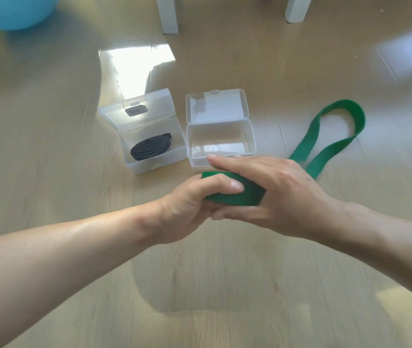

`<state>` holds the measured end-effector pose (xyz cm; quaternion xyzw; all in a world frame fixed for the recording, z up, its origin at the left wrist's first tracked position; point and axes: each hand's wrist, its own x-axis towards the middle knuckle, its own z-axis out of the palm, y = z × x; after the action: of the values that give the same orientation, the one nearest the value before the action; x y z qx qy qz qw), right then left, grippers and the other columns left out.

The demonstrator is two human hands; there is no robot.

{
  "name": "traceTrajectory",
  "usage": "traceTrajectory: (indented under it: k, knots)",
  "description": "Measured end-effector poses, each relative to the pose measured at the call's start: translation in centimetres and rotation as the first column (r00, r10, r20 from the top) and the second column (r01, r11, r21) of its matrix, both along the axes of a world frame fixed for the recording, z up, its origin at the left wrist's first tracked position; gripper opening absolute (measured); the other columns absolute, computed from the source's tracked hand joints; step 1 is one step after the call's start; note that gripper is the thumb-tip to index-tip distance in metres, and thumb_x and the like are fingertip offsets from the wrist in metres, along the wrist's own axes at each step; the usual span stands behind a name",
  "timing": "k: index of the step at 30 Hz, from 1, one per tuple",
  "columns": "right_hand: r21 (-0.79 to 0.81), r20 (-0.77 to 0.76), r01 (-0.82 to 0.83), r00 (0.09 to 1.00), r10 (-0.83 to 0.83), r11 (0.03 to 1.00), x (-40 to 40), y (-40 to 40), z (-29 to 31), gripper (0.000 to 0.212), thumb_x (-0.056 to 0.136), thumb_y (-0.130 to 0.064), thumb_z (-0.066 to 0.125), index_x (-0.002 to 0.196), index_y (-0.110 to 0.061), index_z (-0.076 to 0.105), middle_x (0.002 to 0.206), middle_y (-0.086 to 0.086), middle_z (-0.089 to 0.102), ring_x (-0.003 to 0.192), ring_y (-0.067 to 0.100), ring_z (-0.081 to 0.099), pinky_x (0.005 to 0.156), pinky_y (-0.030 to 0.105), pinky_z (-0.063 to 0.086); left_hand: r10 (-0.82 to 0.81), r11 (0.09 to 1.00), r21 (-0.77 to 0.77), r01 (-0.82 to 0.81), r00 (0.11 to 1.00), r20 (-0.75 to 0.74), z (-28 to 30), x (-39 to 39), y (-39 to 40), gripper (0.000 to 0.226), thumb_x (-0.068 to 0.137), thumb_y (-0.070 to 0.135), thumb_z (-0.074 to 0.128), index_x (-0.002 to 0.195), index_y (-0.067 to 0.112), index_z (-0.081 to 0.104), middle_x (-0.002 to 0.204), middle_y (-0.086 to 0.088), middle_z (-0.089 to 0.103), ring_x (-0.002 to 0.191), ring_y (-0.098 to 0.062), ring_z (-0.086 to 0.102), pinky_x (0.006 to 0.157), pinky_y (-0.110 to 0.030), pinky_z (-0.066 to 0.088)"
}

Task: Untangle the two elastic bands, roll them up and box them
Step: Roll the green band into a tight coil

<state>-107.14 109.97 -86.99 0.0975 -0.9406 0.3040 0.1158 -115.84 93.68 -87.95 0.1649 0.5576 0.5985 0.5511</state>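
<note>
1. Rolling the green band [235,194] is the step in hand: the left hand [187,207] curls its fingers round the wound part, thumb on top, and the right hand [275,194] clasps it from the far side, fingers stretched over the roll and thumb beneath.
2. Its loose tail runs out from under the right hand and lies in a long loop on the wooden floor [49,146], to the right of the boxes.
3. Ahead of the hands stand two clear boxes, lids up. The left box [149,136] holds the black band [147,149], already coiled; the right box [220,141] holds nothing and sits just beyond the fingertips.
4. By my reckoning the task is past halfway: untangling done, one band boxed.
5. Next, the tail needs drawing in turn by turn, with the coil kept tight so it does not spring open.
6. Only then can the roll go into the right box.
</note>
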Motion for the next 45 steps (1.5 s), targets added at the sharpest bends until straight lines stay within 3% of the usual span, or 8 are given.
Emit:
traceTrajectory:
  k: [7,13,16,20,28,33,39,45]
  knots:
    - [-0.003,-0.005,0.061,0.998,-0.061,0.998,0.6,0.6,-1.2,0.069,0.083,-0.06,0.062,0.139,-0.019,0.059,0.127,-0.006,0.07,0.116,0.01,0.066,0.09,0.036,0.056,0.037,0.999,-0.035,-0.036,0.999,0.029,-0.3,-0.1,0.1,0.065,0.081,0.032,0.063,0.141,0.007,0.058,0.133,-0.029,0.062,0.126,-0.05,0.055,0.119,-0.064,0.031]
    - [0.142,0.029,0.156,0.986,-0.162,0.977,0.8,-0.2,-1.0,0.068,0.091,-0.064,0.045,0.145,-0.023,0.051,0.13,-0.007,0.069,0.117,0.017,0.066,0.095,0.034,0.056,0.139,0.987,-0.077,-0.14,0.99,-0.015,-0.6,0.0,0.2,0.057,0.077,0.038,0.067,0.125,0.007,0.069,0.116,-0.015,0.073,0.111,-0.031,0.065,0.115,-0.058,0.04]
    - [0.171,0.027,0.225,0.972,-0.232,0.959,0.8,-0.7,-1.0,0.061,0.089,-0.065,0.052,0.14,-0.031,0.055,0.133,-0.011,0.066,0.104,0.011,0.072,0.073,0.026,0.056,0.173,0.982,-0.062,-0.179,0.981,-0.084,-0.9,-0.2,0.2,0.043,0.078,0.032,0.068,0.114,0.009,0.073,0.105,-0.011,0.076,0.102,-0.022,0.071,0.097,-0.043,0.054]
    - [-0.088,0.128,0.211,0.972,-0.199,0.974,0.2,-0.6,-1.0,0.068,0.08,-0.07,0.055,0.137,-0.034,0.058,0.131,-0.015,0.067,0.113,0.008,0.068,0.088,0.037,0.058,0.175,0.984,0.011,-0.175,0.984,0.02,-0.7,-0.2,0.1,0.05,0.076,0.029,0.066,0.12,0.005,0.07,0.109,-0.008,0.076,0.101,-0.018,0.073,0.083,-0.029,0.058]
    - [-0.33,0.135,0.154,0.984,-0.115,0.931,-0.4,-0.8,-0.6,0.075,0.069,-0.063,0.072,0.134,-0.026,0.064,0.136,-0.01,0.063,0.125,-0.004,0.057,0.105,0.023,0.048,0.056,0.996,0.06,-0.064,0.99,0.13,0.0,-0.9,-0.1,0.051,0.081,0.028,0.06,0.126,0.003,0.064,0.12,-0.014,0.072,0.115,-0.025,0.068,0.1,-0.035,0.054]
    - [-0.1,0.005,0.2,0.98,-0.2,0.975,-0.4,0.3,-0.7,0.048,0.081,-0.051,0.071,0.123,-0.027,0.07,0.11,-0.007,0.077,0.096,0.013,0.074,0.077,0.04,0.061,-0.074,0.982,-0.188,0.028,0.968,-0.24,0.6,-1.3,0.3,0.064,0.077,0.045,0.07,0.135,0.019,0.062,0.133,-0.008,0.069,0.131,-0.029,0.059,0.118,-0.058,0.037]
    - [0.235,-0.203,0.167,0.972,-0.12,0.958,-1.4,0.2,-1.4,0.044,0.08,-0.041,0.077,0.116,-0.015,0.074,0.118,0.003,0.075,0.115,0.018,0.069,0.105,0.043,0.05,0.097,0.917,-0.298,-0.265,0.873,-0.479,1.3,0.7,1.8,0.037,0.068,0.053,0.071,0.104,0.046,0.074,0.098,0.014,0.08,0.099,-0.005,0.073,0.096,-0.036,0.057]
    - [0.062,-0.125,0.166,0.98,-0.158,0.984,-0.3,-1.5,-0.7,0.046,0.075,-0.033,0.083,0.117,-0.017,0.073,0.112,-0.002,0.077,0.118,0.014,0.067,0.103,0.042,0.052,0.073,0.94,-0.271,-0.209,0.896,-0.439,1.3,1.0,1.1,0.019,0.064,0.049,0.07,0.079,0.038,0.076,0.076,0.014,0.075,0.078,-0.001,0.07,0.074,-0.021,0.053]
